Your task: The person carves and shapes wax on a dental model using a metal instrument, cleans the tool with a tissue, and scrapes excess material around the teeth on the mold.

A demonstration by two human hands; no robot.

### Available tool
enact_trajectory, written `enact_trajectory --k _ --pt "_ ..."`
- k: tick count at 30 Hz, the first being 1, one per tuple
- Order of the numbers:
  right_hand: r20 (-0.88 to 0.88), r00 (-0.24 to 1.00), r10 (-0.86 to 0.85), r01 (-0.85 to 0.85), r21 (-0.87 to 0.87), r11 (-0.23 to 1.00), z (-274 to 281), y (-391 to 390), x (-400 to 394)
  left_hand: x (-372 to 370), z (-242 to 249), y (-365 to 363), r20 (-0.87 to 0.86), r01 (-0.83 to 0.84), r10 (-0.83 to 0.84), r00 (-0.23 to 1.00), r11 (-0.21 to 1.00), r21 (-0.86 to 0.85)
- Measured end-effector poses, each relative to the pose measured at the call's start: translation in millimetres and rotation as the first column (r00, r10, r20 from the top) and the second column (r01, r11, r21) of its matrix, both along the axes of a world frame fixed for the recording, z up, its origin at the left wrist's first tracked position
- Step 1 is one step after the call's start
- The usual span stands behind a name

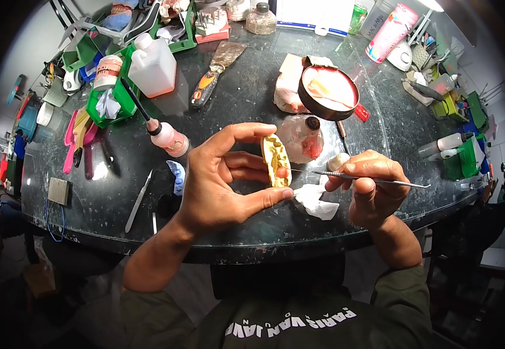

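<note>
Between the thumb and fingers of my left hand point(223, 180) is a yellow dental cast point(275, 160), held on edge above the bench. My right hand point(374, 183) pinches a thin metal dental carver point(395, 181) with a ridged grip. Its left tip reaches the cast's right side; whether it touches cannot be made out. The other, hooked end points right past my hand. Behind the cast sits a rounded clear glass burner point(299, 139) with a dark cap and something pinkish inside. Crumpled white tissue point(317, 202) lies under the carver, and a small pale round object point(338, 161) is near my right fingers.
A round tin of pink wax point(329, 88) leans behind the burner. To the left stand a pink dropper bottle point(168, 138), a white jug point(152, 67) and a green basket point(112, 107). A scraper point(217, 72) and a scalpel point(139, 200) lie on the dark bench point(235, 113).
</note>
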State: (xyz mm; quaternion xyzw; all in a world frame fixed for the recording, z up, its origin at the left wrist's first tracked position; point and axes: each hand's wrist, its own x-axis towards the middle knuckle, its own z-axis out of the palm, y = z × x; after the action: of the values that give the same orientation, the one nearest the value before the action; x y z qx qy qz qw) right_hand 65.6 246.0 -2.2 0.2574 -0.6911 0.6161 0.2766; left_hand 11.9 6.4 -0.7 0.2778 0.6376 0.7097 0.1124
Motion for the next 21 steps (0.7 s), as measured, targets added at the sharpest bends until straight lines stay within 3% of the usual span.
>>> enact_trajectory --k 13,21 --pt "-0.02 1.0 -0.017 0.017 -0.01 1.0 1 3 0 -1 -1 0 0.028 -0.009 0.008 1.0 0.999 0.05" --pt "-0.036 0.981 -0.19 0.189 -0.044 0.981 -3 11 -8 -2 -1 0 -0.059 -0.049 0.047 0.997 0.999 -0.024"
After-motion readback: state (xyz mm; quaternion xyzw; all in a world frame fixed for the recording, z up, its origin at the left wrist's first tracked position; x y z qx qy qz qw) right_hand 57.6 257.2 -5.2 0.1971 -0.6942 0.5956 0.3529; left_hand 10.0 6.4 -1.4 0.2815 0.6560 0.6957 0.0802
